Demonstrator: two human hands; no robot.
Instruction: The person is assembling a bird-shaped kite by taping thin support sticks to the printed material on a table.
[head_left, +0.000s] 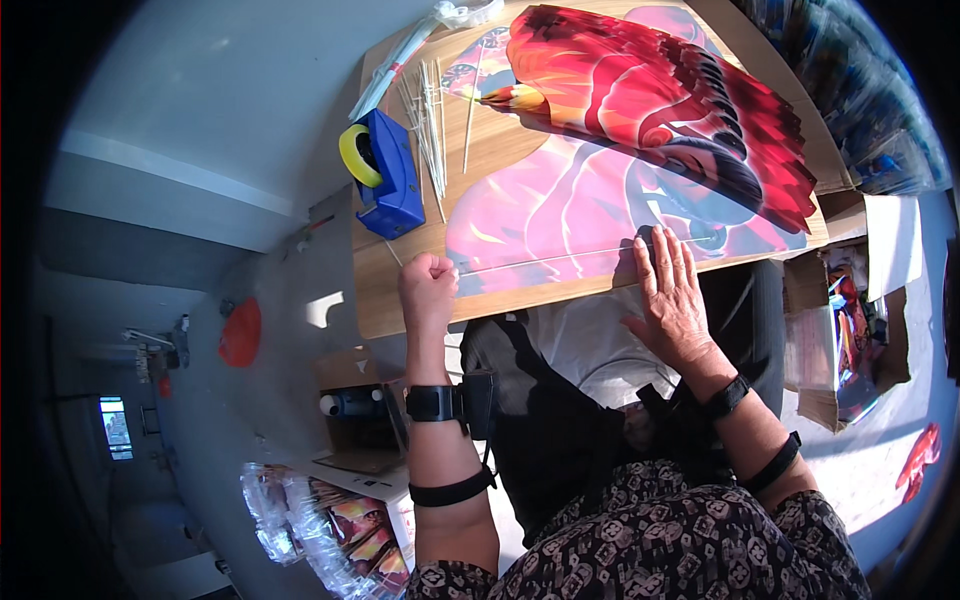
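Note:
On the wooden table, a pale pink and grey printed sheet with a curved outline lies close to me. A thin pale stick runs along its near edge. My left hand is closed at the left end of this stick, fingers curled round it. My right hand lies flat with fingers stretched, its fingertips on the sheet beside the stick's right part. A glossy red printed sheet, bird-like with dark feather edges, overlaps the pale sheet on the far side.
A blue tape dispenser with yellow tape stands at the table's left. Several thin sticks lie beside it, near a plastic-wrapped bundle. Open cardboard boxes stand on the floor right, with plastic-wrapped prints lower left.

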